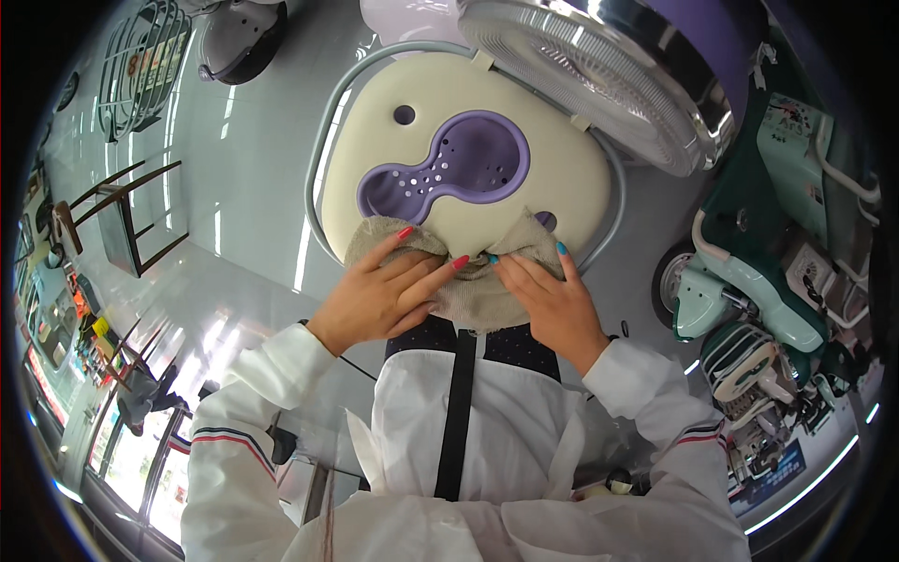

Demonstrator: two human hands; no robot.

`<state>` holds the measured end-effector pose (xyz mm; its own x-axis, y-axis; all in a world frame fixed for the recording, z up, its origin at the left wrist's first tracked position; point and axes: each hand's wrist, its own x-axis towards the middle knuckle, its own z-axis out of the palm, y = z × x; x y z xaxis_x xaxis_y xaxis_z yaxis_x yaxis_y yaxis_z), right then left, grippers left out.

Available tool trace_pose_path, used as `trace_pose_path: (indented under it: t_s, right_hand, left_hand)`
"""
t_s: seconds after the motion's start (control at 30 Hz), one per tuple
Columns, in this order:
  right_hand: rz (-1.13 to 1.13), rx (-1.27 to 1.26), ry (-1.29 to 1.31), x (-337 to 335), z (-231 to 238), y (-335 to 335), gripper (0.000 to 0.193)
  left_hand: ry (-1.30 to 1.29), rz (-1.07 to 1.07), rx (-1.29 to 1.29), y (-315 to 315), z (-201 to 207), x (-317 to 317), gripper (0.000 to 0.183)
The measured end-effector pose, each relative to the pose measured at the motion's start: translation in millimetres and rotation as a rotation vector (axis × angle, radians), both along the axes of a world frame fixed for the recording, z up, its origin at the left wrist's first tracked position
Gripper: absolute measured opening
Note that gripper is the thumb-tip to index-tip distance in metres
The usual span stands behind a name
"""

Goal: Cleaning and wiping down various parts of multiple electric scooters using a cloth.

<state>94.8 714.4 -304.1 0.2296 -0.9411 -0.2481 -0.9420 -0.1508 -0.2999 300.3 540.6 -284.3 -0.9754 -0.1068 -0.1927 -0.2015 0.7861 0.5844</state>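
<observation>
A greyish-beige cloth (482, 295) is bunched over the near edge of a rounded cream panel (365, 122) with a purple, figure-eight-shaped recess (482, 159) in it. My left hand (375, 295) lies over the cloth's left part, red-nailed fingers bent and gripping the fabric. On the right part, my right hand (551, 302) presses and holds the cloth, with blue nails showing on two digits. The fingertips of both hands come close together at the middle, where the cloth is creased. Fabric folds hide some of the fingers' undersides and part of the panel's near edge.
A grey tube (312, 187) curves round the panel. Behind it to the right stands a large round lamp-like piece (599, 75) with ribbed clear glass and a chrome rim. Green scooters (758, 272) are at the right. A dark chair (122, 215) and wire basket (145, 70) are at left.
</observation>
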Motion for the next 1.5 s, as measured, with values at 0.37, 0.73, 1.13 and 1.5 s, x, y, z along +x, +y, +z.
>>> trace_pose_path:
  t_s: [0.37, 0.73, 1.13, 1.5]
  right_hand:
    - [-0.301, 0.156, -0.098, 46, 12, -28, 0.036]
    - [-0.335, 0.207, -0.035, 10, -5, 66, 0.054]
    - [0.015, 0.015, -0.015, -42, 9, -11, 0.062]
    - [-0.008, 0.386, -0.074, -24, 59, -54, 0.056]
  left_hand:
    - [-0.219, 0.491, -0.097, 76, 11, 5, 0.064]
    - [-0.048, 0.509, 0.172, 163, -9, -29, 0.065]
    - [0.102, 0.943, -0.190, 108, -38, -68, 0.057]
    - [0.202, 1.092, -0.216, 123, -47, -65, 0.060]
